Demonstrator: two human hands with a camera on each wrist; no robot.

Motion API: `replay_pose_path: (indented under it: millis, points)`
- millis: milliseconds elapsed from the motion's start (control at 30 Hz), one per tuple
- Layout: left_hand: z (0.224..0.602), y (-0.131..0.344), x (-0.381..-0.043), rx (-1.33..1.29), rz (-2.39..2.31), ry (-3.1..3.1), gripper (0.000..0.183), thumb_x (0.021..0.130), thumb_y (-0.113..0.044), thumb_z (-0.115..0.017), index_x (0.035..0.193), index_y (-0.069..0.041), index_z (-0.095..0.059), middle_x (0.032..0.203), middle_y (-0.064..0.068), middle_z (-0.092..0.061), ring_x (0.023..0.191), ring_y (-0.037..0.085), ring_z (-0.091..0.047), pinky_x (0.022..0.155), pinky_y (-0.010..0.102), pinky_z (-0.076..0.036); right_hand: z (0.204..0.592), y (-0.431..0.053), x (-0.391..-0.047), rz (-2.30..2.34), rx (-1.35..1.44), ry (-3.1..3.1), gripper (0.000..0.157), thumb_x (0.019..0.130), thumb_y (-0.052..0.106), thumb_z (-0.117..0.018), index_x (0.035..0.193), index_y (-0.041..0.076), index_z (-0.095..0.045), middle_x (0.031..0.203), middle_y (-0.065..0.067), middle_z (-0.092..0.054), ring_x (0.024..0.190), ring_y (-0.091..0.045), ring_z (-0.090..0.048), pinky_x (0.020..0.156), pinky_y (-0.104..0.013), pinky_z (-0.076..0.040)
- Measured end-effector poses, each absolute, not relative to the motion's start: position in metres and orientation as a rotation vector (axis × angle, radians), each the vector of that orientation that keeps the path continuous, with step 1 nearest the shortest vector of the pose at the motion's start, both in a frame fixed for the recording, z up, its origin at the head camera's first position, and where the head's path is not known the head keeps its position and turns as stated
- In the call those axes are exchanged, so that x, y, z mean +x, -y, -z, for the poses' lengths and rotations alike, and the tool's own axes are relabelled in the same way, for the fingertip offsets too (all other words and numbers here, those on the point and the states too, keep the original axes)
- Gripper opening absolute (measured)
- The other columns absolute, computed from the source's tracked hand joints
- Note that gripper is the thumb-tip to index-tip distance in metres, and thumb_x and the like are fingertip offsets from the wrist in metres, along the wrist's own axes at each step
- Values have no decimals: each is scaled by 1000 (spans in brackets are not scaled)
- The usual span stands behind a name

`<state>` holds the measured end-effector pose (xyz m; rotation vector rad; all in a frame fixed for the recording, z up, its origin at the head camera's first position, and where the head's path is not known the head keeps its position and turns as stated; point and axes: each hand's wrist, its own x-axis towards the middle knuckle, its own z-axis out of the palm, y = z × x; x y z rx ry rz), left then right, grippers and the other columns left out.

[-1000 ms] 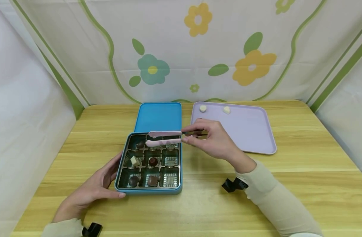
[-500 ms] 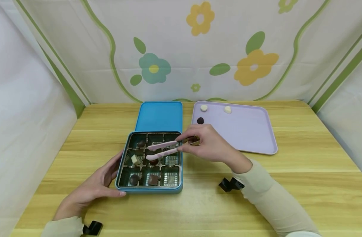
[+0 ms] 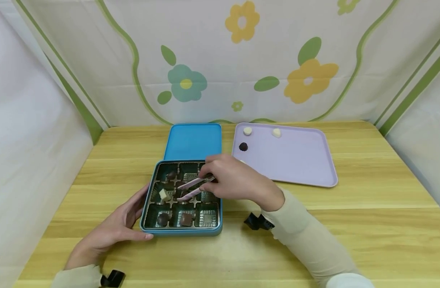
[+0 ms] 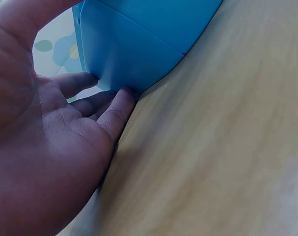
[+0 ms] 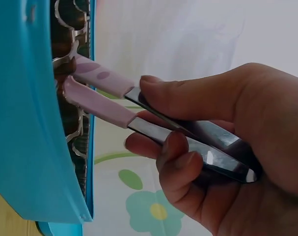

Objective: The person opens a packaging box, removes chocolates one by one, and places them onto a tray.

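Note:
My right hand (image 3: pixel 234 180) holds small tongs (image 5: pixel 102 107) with pink tips and metal arms. Their two tips stand apart, down in the middle compartment of a blue tin (image 3: pixel 181 232). A dark chocolate there is mostly hidden by the tongs. Around it, other compartments hold a white cube-shaped chocolate (image 3: pixel 164 195), a brown square chocolate (image 3: pixel 186 219), a dark round chocolate (image 3: pixel 163 219) and a dark chocolate (image 3: pixel 171 175) at the back left. My left hand (image 3: pixel 115 226) rests against the tin's front left corner, fingers along the left side, thumb at the front edge.
Behind the tin lies its blue lid (image 3: pixel 193 141). A lilac tray (image 3: pixel 292 160) at the right bears two white chocolates (image 3: pixel 276 133) at the back, a dark chocolate (image 3: pixel 243 147), and a pale piece half hidden by my right hand. A flowered cloth (image 3: pixel 220 60) hangs behind the wooden table.
My right hand has moved left and lower with the tongs, from above the tin's back row into the middle compartment. The dark chocolate on the tray has come into view. My left hand stays put.

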<state>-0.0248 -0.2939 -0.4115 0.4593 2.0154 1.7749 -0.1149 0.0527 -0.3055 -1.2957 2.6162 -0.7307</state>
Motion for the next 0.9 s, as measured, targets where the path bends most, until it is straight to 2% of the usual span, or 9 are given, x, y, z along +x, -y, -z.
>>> replay_pose_path:
  millis: [333, 667, 900]
  points:
    - [410, 296, -22, 448, -1776, -2019, 121, 86, 5, -83, 176, -22, -6, 180, 26, 2, 146, -10, -43, 110, 13, -44, 305, -46, -115, 717, -1284, -2603, 17, 97, 17, -81, 110, 6, -83, 104, -7, -75, 82, -14, -59, 71, -29, -50]
    - [413, 294, -24, 430, -1771, -2013, 120, 86, 4, -83, 176, -23, -7, 181, 25, 1, 145, -9, -44, 111, 13, -43, 311, -61, -129, 862, -1254, -2556, 11, 97, 16, -81, 105, 10, -86, 99, 1, -76, 84, -15, -62, 71, -26, -48]
    - [412, 293, -25, 415, -1765, -2018, 122, 85, 4, -84, 176, -23, -7, 181, 24, 1, 144, -10, -44, 111, 13, -42, 312, -71, -135, 1014, -1222, -2530, 8, 96, 14, -81, 102, 11, -87, 99, 0, -81, 88, -11, -65, 72, -26, -53]
